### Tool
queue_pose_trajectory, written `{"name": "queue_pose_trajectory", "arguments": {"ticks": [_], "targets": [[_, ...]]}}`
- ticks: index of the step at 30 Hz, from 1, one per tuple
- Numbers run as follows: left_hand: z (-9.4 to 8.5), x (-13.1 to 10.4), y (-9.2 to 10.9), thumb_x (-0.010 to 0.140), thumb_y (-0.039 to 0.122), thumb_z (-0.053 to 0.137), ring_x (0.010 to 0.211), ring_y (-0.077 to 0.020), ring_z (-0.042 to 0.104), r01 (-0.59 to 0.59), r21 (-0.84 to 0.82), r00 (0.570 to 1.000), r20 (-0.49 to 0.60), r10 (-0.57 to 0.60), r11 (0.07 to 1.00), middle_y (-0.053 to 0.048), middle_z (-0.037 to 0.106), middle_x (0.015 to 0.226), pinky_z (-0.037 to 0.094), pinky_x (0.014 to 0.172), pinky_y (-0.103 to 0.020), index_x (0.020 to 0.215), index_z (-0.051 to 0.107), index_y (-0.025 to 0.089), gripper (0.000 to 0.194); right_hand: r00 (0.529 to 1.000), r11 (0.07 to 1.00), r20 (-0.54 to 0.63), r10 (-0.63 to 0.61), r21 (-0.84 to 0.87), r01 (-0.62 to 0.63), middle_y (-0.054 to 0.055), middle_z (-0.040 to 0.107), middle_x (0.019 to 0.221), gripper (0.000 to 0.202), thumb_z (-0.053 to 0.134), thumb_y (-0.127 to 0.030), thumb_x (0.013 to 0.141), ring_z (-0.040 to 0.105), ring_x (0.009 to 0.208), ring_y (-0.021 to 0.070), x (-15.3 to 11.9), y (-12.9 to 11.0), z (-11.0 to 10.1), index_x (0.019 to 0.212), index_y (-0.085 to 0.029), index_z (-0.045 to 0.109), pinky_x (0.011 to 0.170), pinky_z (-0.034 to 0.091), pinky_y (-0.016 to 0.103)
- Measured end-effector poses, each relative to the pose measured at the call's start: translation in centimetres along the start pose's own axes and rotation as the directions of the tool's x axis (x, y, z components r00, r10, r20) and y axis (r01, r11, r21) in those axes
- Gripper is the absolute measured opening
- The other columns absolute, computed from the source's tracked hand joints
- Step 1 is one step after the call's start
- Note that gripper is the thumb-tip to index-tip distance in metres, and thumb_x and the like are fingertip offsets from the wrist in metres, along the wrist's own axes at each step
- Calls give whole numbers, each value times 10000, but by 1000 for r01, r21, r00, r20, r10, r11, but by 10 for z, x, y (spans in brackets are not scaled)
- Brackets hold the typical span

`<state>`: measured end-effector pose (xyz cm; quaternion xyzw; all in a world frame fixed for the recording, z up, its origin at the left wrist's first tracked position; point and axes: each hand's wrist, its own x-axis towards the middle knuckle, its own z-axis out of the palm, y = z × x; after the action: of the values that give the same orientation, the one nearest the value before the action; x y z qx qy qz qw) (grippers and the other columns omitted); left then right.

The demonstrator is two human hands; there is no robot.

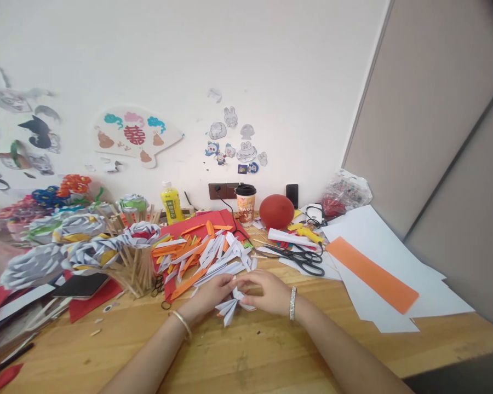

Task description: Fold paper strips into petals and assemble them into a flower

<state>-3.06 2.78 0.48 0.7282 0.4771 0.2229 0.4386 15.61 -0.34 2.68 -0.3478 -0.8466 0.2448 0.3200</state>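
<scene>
Both hands meet at the middle of the wooden table, around a small folded white paper piece with pointed petals and a little orange at its tips. My left hand grips its left side between thumb and fingers. From the right, my right hand pinches the same piece, its fingers curled over the top. Just beyond the hands lies a pile of folded white and orange paper strips. The fingertips partly cover the centre of the paper piece.
Left are paper flowers on wooden sticks and a black phone-like object. Behind stand a yellow bottle, a lidded cup and a red ball. Black scissors, a yellow glue gun, white sheets and an orange strip lie right.
</scene>
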Motion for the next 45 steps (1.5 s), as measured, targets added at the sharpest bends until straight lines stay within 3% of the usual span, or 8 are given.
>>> {"name": "queue_pose_trajectory", "arguments": {"ticks": [6,11,14,20,25,32,39,45], "targets": [[0,1,0,688,734,376,444,-113,380,-4,14,999,41,3,1000,43,463,506,300,457,-236,686,524,163,590,996,996,1,93,-7,-93,7,708,832,110,667,-215,723,629,796,155,-1,3,0,826,-213,706,756,441,243],[2,3,-1,687,688,443,468,-113,395,-11,9,1000,11,11,1000,34,476,526,297,467,-236,652,529,157,539,999,993,-43,17,-116,-21,20,708,777,110,606,-213,784,622,726,145,0,-1,1,811,-197,712,687,429,220],[4,3,2,717,654,443,484,-113,423,-31,-34,999,-13,31,999,28,505,580,312,459,-227,751,539,153,511,998,986,-64,12,-163,-23,17,689,725,136,569,-186,807,600,674,133,0,-2,1,799,-188,705,641,412,208],[6,2,1,685,581,542,501,-102,439,-56,-222,997,-62,43,974,27,522,610,331,470,-211,848,555,134,476,982,988,-105,156,8,-156,10,685,769,153,531,-172,829,589,678,122,4,-1,7,830,-176,684,633,410,196],[9,5,1,642,481,581,512,-103,437,-61,-203,984,-178,24,977,47,497,605,342,494,-216,796,527,157,363,973,977,-105,205,88,-196,16,690,801,186,494,-177,849,597,709,134,7,1,12,856,-165,679,646,420,206],[13,6,0,672,317,505,500,-115,429,-56,-135,953,-302,12,989,58,455,569,323,477,-218,770,513,164,182,987,992,-135,88,-77,-99,18,697,816,186,497,-169,856,603,750,143,5,-2,15,849,-197,681,707,404,225],[12,6,2,663,304,519,523,-134,482,-67,-113,966,-256,36,991,28,530,586,379,502,-232,757,559,153,183,981,987,-107,159,-9,-161,15,698,813,188,504,-197,859,601,734,140,6,0,14,873,-183,691,666,401,211],[15,5,6,631,244,496,545,-143,501,-72,-51,961,-271,55,996,25,543,594,382,524,-235,731,581,158,157,982,974,-117,145,-160,-163,21,693,784,191,510,-180,856,577,751,148,7,-2,18,797,-181,691,692,374,228]]}}
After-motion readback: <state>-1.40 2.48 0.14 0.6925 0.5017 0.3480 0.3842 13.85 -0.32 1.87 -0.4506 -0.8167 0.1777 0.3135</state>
